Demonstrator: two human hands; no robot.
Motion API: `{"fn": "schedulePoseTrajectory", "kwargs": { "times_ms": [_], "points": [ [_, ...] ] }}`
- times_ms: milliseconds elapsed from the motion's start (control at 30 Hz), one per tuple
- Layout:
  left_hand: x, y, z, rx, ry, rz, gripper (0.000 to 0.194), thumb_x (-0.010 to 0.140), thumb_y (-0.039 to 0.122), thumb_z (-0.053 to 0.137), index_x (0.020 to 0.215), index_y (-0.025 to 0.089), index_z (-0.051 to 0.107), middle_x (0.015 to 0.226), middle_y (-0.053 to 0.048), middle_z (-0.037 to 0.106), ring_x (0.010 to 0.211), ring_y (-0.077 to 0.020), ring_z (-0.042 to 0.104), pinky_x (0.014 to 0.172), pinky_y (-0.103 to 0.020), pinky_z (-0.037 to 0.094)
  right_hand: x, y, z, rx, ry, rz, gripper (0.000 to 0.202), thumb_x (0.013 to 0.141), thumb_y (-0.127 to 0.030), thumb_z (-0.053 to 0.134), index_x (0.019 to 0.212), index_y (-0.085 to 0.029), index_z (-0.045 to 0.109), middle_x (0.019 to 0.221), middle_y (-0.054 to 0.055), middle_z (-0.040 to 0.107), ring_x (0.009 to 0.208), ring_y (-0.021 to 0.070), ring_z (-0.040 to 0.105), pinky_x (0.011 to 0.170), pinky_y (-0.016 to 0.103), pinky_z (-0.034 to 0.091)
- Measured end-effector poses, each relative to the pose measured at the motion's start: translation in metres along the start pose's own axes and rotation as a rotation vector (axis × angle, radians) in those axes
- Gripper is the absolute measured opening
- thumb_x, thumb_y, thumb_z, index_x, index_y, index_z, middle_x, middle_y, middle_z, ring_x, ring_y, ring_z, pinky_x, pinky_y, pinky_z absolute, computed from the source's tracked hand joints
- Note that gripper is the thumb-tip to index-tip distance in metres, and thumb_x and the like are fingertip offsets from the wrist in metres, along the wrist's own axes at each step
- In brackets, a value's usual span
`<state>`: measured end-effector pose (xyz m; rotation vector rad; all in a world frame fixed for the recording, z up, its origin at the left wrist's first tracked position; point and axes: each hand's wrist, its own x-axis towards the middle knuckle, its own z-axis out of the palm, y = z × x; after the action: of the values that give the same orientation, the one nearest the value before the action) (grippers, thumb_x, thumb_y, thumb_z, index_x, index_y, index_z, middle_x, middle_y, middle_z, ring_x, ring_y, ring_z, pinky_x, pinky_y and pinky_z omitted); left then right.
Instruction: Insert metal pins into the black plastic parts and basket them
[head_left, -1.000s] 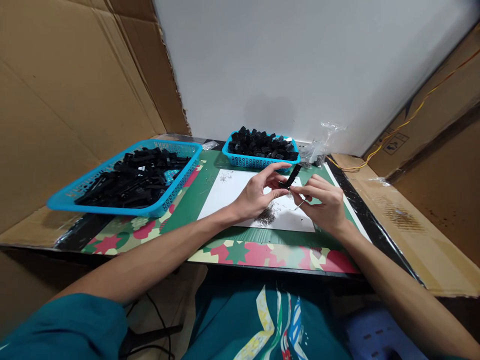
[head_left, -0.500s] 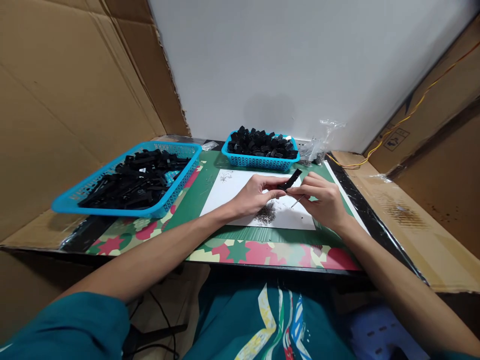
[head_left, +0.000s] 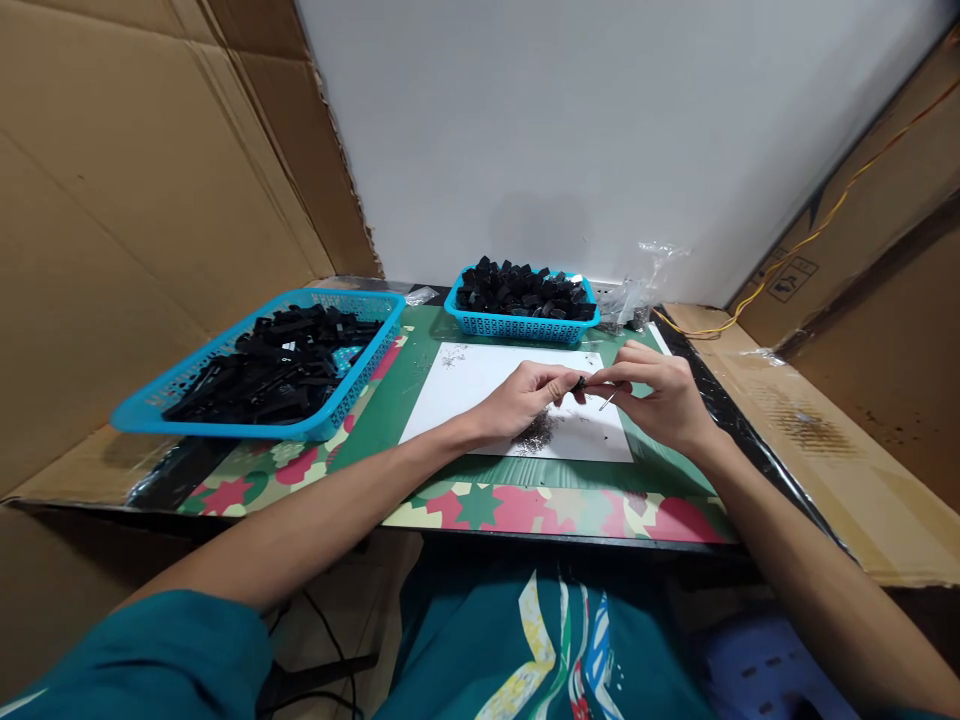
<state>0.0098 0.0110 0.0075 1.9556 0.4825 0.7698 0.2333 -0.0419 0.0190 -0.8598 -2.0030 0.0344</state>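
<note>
Between the fingertips of my left hand (head_left: 529,398) is a small black plastic part (head_left: 578,384), mostly covered by the fingers. My right hand (head_left: 660,395) is closed, its thumb and fingertips meeting the part from the right. A thin metal tool (head_left: 608,399), perhaps tweezers, sticks out below those right fingers; its kind is unclear. Both hands hover over a white sheet (head_left: 480,372). A pile of tiny metal pieces (head_left: 536,430) lies on the sheet just under my left hand, and a few more are scattered at its far left corner.
At the left stands a large blue basket (head_left: 322,425) full of black plastic parts. A smaller blue basket (head_left: 517,326) at the back holds short black pieces. Clear plastic bags (head_left: 626,300) lie beside it. Cardboard walls (head_left: 150,150) flank the table, and a yellow cable (head_left: 795,245) runs down the right.
The black part, which stuck up between my hands, has been turned and is now mostly hidden by my fingers. My right hand has shifted slightly right with the metal tool.
</note>
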Motion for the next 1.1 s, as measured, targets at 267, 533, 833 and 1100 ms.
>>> {"fn": "schedulePoseTrajectory", "kwargs": {
  "times_ms": [267,533,833,1100],
  "points": [
    [-0.003,-0.012,0.004,0.426,0.176,0.173,0.02,0.094,0.029,0.074,0.111,0.019,0.077,0.105,-0.005,0.079,0.091,-0.0191,0.068,0.083,-0.033,0.051,-0.003,0.015,0.002,0.002,-0.168,0.089,0.016,0.096,-0.02,0.068,0.088,-0.022,0.081,0.07,0.001,0.063,0.069,0.0162,0.057,0.065,0.03,0.045],
    [-0.003,-0.02,0.006,0.589,0.151,0.099,0.016,0.091,0.031,0.078,0.103,0.022,0.084,0.09,-0.004,0.081,0.08,-0.0206,0.069,0.083,-0.038,0.052,0.0,0.014,-0.008,0.025,-0.373,0.205,0.018,0.099,-0.023,0.064,0.102,-0.02,0.081,0.089,0.005,0.068,0.081,0.0185,0.062,0.076,0.032,0.05],
    [-0.002,-0.023,0.008,0.657,0.126,0.062,0.018,0.09,0.036,0.079,0.1,0.022,0.085,0.085,-0.006,0.075,0.077,-0.0202,0.064,0.083,-0.038,0.049,-0.002,0.024,-0.002,-0.016,-0.1,0.297,0.02,0.098,-0.032,0.066,0.096,-0.022,0.084,0.101,0.01,0.075,0.092,0.0246,0.07,0.087,0.043,0.058],
    [0.0,-0.024,0.009,0.666,0.097,0.107,0.013,0.09,0.032,0.079,0.097,0.023,0.084,0.085,-0.004,0.077,0.08,-0.0214,0.064,0.087,-0.039,0.048,0.001,0.011,0.026,0.519,0.103,0.72,0.041,0.074,-0.055,0.088,0.08,-0.017,0.073,0.07,0.007,0.076,0.062,0.023,0.075,0.064,0.038,0.066]
  ]
}}
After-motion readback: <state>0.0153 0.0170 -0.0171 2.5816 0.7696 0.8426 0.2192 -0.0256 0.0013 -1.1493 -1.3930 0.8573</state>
